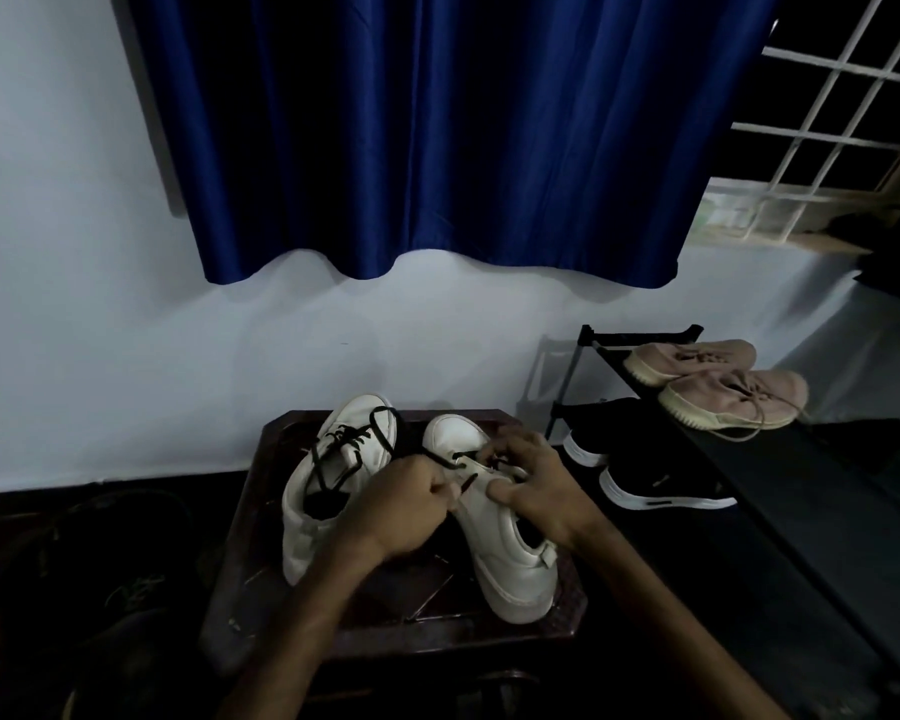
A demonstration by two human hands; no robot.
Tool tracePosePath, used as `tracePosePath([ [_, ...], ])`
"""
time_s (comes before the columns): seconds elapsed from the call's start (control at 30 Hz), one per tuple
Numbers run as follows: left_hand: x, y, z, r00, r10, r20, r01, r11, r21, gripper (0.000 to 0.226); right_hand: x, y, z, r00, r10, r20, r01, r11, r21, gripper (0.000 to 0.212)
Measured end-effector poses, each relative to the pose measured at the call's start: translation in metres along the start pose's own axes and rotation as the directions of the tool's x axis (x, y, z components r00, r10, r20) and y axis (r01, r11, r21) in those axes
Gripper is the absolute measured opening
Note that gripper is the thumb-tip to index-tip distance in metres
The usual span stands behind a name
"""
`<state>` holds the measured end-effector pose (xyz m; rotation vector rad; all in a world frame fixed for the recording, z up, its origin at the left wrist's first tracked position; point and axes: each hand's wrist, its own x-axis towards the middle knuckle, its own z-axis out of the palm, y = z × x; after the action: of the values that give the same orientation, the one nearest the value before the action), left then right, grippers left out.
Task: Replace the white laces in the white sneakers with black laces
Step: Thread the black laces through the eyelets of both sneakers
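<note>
Two white sneakers stand on a dark stool point(281, 605). The left sneaker point(328, 491) carries a black lace point(349, 444) through its eyelets, its ends loose. The right sneaker point(505, 558) has a black lace point(445, 459) through its front eyelets only. My left hand point(411, 506) pinches an end of that lace beside the shoe's tongue. My right hand point(531, 475) grips the right sneaker's upper at the eyelets, fingers curled over the lacing area, thumb on the near flap. No white lace shows.
A black shoe rack point(645, 340) stands to the right with a beige pair point(728, 392) on top and a black pair with white soles point(655, 485) lower. A blue curtain point(437, 137) hangs on the wall behind. Dark footwear lies on the floor at the left point(126, 589).
</note>
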<state>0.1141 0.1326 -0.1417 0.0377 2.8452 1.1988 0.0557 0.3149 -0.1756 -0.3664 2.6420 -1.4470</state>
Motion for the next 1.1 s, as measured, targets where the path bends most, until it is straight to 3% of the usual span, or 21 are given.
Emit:
tracePosePath([
  [0.07,-0.013,-0.006,-0.019,0.984,-0.097,0.148,0.134,0.954,-0.268,0.03,-0.002,0.0,-0.001,0.998,-0.04,-0.045,0.036,0.994,-0.101,0.048],
  [0.1,-0.018,-0.011,-0.024,0.98,-0.124,0.155,0.17,0.928,-0.332,0.032,-0.004,-0.001,-0.001,0.996,-0.054,-0.076,0.042,0.987,-0.158,0.048],
  [0.23,-0.034,-0.018,-0.022,0.993,-0.018,0.113,0.049,0.96,-0.276,0.05,-0.011,-0.007,-0.001,0.956,-0.234,-0.177,0.159,0.92,-0.359,0.048],
  [0.33,-0.046,-0.007,-0.03,0.998,0.011,0.067,0.021,0.888,-0.459,0.044,-0.011,-0.007,-0.003,0.934,-0.3,-0.193,0.179,0.863,-0.472,0.052],
  [0.4,-0.054,-0.005,-0.049,0.991,-0.055,-0.125,-0.037,0.774,-0.632,0.026,-0.01,-0.007,-0.005,0.946,-0.275,-0.173,0.159,0.856,-0.492,0.052],
  [0.5,-0.064,-0.009,-0.087,0.92,-0.137,-0.369,-0.284,0.418,-0.863,0.018,-0.009,-0.007,-0.006,0.961,-0.242,-0.13,0.14,0.84,-0.525,0.044],
  [0.6,-0.068,-0.002,-0.092,0.932,-0.075,-0.355,-0.335,0.196,-0.922,0.031,-0.009,-0.005,-0.003,0.963,-0.238,-0.124,0.144,0.848,-0.511,0.034],
  [0.63,-0.064,0.003,-0.084,0.95,-0.053,-0.306,-0.292,0.189,-0.938,0.031,-0.009,-0.005,-0.003,0.962,-0.242,-0.129,0.146,0.851,-0.505,0.034],
  [0.67,-0.059,0.009,-0.073,0.965,-0.049,-0.257,-0.237,0.249,-0.939,0.031,-0.01,-0.005,-0.003,0.96,-0.243,-0.136,0.146,0.855,-0.498,0.035],
  [0.7,-0.05,0.01,-0.058,0.965,-0.058,-0.258,-0.211,0.416,-0.884,0.032,-0.01,-0.006,-0.003,0.96,-0.242,-0.139,0.144,0.858,-0.493,0.035],
  [0.73,-0.038,0.007,-0.041,0.952,-0.04,-0.303,-0.199,0.671,-0.714,0.034,-0.01,-0.007,-0.002,0.962,-0.238,-0.136,0.143,0.859,-0.492,0.034],
  [0.77,-0.025,0.003,-0.02,0.939,0.017,-0.342,-0.176,0.881,-0.439,0.034,-0.011,-0.008,-0.002,0.962,-0.239,-0.134,0.144,0.857,-0.494,0.032],
  [0.8,-0.013,-0.002,-0.001,0.929,0.069,-0.365,-0.126,0.983,-0.133,0.033,-0.013,-0.009,-0.001,0.96,-0.245,-0.136,0.149,0.856,-0.495,0.029],
  [0.83,-0.003,-0.006,0.015,0.933,0.087,-0.348,-0.057,0.994,0.094,0.033,-0.014,-0.01,0.0,0.957,-0.251,-0.144,0.153,0.86,-0.486,0.027],
  [0.9,0.011,-0.009,0.036,0.948,0.105,-0.299,-0.008,0.952,0.307,0.04,-0.018,-0.011,-0.001,0.957,-0.243,-0.156,0.151,0.883,-0.445,0.024],
  [1.03,0.021,-0.015,0.047,0.941,0.176,-0.289,-0.032,0.896,0.442,0.036,-0.019,-0.012,-0.003,0.962,-0.242,-0.125,0.156,0.867,-0.473,0.03],
  [1.1,0.02,-0.022,0.044,0.929,0.205,-0.307,-0.059,0.903,0.425,0.027,-0.018,-0.013,-0.003,0.964,-0.247,-0.099,0.163,0.841,-0.517,0.035],
])
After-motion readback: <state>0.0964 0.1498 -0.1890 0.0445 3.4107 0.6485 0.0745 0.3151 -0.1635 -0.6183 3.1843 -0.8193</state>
